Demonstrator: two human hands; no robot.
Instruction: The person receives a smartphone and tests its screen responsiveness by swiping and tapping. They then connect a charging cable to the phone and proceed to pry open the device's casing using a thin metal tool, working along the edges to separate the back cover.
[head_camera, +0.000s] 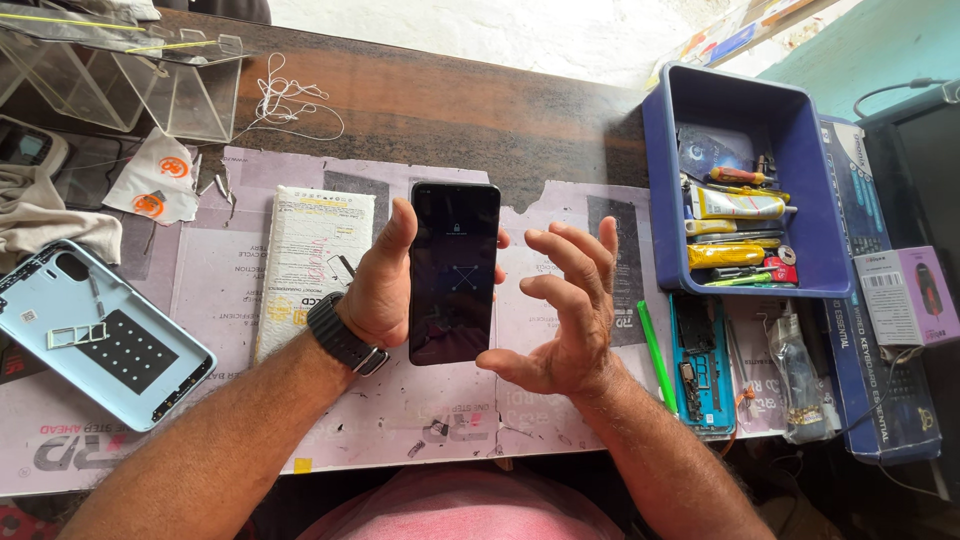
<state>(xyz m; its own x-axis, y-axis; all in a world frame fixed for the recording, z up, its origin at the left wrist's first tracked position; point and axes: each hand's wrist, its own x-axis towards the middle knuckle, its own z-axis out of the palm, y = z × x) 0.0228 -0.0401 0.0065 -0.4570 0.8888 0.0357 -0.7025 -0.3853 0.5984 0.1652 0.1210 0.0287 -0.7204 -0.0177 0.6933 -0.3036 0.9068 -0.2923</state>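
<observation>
My left hand (381, 283) holds a black smartphone (454, 270) upright by its left edge, the dark screen facing me with a faint icon on it. A black watch sits on that wrist. My right hand (566, 315) hovers just to the right of the phone, fingers spread and curled, thumb near the phone's lower right corner, holding nothing.
A light blue phone back cover (95, 335) lies at the left on a pink mat (225, 260). A white padded packet (312, 255) is beside my left hand. A blue tray (745, 110) of tools stands at the right, with a phone frame (700, 365) and a green stick (655, 355) below it.
</observation>
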